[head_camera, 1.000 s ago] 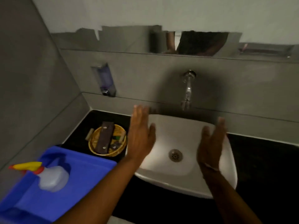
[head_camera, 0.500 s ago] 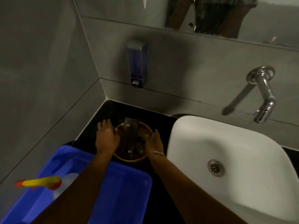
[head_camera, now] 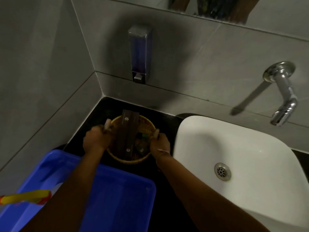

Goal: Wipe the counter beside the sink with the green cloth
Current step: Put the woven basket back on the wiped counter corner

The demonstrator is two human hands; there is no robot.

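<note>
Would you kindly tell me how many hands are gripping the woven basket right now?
2: the left hand grips the woven basket on its left rim, the right hand on its right rim.

both arms outstretched — left hand (head_camera: 97, 139) and right hand (head_camera: 160, 142) curled, knuckles up

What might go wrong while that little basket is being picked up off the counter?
The dark wooden box sticks out over the wicker basket rim, so it may slide out if tilted. Both hands, left hand and right hand, work close to the sink and blue tub, so bumps seem possible.
</note>
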